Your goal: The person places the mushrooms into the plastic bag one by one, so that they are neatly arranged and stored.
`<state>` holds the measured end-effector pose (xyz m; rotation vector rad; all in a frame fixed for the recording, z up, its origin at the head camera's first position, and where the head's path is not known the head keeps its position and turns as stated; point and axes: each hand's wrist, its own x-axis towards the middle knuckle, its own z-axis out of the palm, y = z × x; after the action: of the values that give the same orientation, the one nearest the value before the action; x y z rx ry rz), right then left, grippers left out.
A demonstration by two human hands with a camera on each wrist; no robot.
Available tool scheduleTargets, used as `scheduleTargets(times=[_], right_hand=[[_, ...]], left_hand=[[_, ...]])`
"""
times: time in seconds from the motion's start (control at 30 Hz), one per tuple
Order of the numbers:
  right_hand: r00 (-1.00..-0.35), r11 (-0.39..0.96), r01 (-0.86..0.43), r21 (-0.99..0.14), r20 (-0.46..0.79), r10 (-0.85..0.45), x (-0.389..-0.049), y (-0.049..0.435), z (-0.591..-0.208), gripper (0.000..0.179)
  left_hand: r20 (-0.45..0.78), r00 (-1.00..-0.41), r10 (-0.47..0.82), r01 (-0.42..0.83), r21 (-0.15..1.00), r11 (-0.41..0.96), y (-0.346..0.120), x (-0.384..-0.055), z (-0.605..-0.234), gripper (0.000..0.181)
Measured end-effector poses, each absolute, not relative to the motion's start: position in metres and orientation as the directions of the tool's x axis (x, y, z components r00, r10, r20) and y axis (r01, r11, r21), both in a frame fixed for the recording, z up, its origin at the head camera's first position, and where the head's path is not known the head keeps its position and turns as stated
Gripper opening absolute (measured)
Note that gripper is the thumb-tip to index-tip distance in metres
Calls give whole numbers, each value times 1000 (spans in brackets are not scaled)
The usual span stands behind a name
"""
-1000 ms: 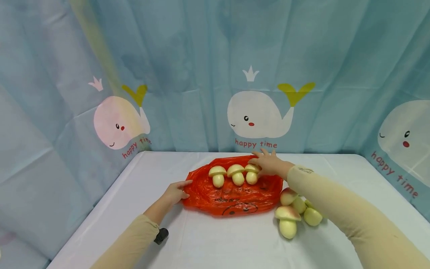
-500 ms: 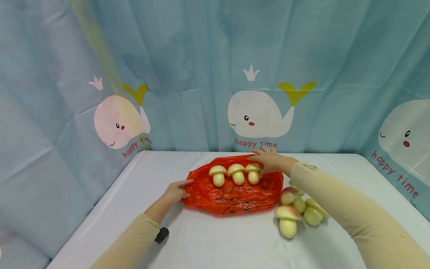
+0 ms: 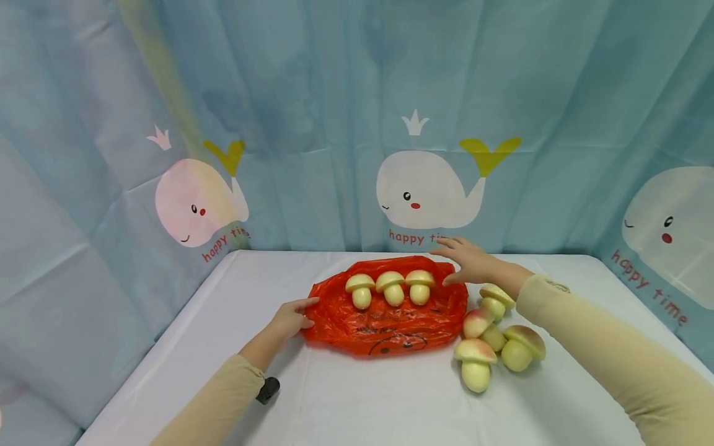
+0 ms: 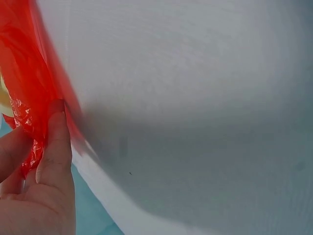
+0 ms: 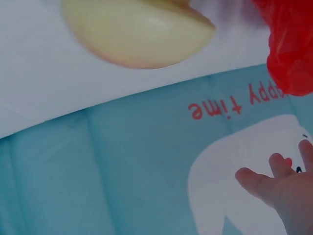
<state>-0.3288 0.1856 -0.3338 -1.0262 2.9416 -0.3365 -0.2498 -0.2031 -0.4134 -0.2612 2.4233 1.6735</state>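
A red plastic bag (image 3: pixel 385 328) with dark printing lies on the table, and three pale yellow toy mushrooms (image 3: pixel 390 288) stand out in a row against it. My left hand (image 3: pixel 290 317) is at the bag's left end; in the left wrist view the thumb and fingers (image 4: pixel 57 142) pinch its crinkled red edge. Over the bag's back right corner my right hand (image 3: pixel 468 261) spreads its fingers, holding nothing. In the right wrist view, fingers (image 5: pixel 252 180) of that hand show at lower right, apart from the bag (image 5: pixel 293 54).
Several more toy mushrooms, some with reddish caps, sit together right of the bag, the nearest mushroom (image 3: pixel 476 365) toward the front. A small black object (image 3: pixel 269 390) lies by the left sleeve. A blue whale-print curtain (image 3: pixel 312 155) hangs behind the white table (image 3: pixel 357 402).
My right hand has let go of the rightmost mushroom in the row and moved right, away from it. The mushrooms beside the bag are now less covered by the sleeve. My left hand stays put.
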Motion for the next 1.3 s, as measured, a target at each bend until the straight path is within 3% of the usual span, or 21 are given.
scheduleTargets(times=[0.43,0.83,1.3], right_hand=[[-829,746,-538,-393,89,-551,-302,242,-336,67],[-845,729,-517,-448,132,-518,-289,279,-357,69],[-874,714,-440,-544,78,-479,-284,295,-378,74]], left_hand=[[-251,-967,-31,-245,900,361,-206,-248,-412,58],[-263,-964,-33,-258,902,346,-204,-251,-414,59],[-246,-968,-48,-247,897,368,-204,-247,-416,61]])
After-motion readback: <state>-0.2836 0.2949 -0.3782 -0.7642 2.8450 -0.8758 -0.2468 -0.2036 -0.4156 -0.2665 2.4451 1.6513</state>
